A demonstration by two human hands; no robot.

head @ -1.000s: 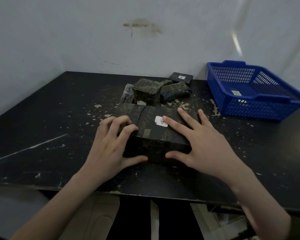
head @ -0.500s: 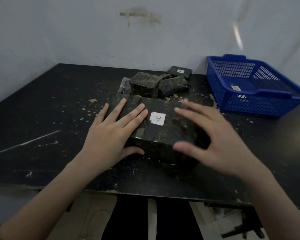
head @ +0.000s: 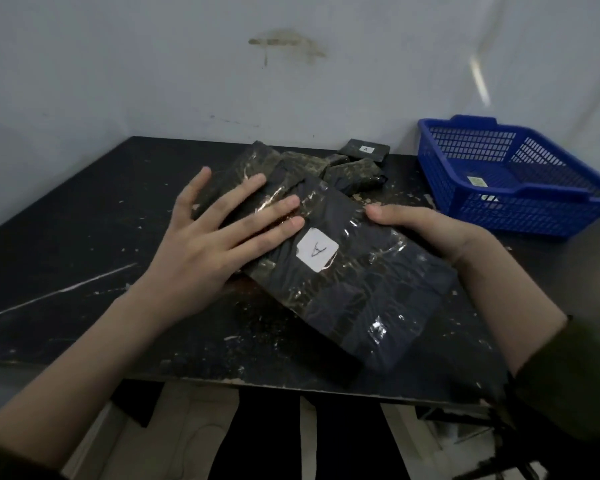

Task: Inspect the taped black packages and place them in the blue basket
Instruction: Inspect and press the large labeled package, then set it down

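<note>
One blue basket [head: 520,181] is seen at the right of the surface [head: 66,244], with only a small label on its floor. A large taped black package [head: 347,282] with a white label [head: 317,250] is held tilted above the near edge. The left hand [head: 219,237] is laid flat on it with fingers spread; the right hand [head: 430,230] is clasped round its far side, its fingers hidden underneath. Further wrapped packages [head: 347,171] are heaped behind, partly covered. The dark surface is chipped, and pale walls are met in a corner.
</note>
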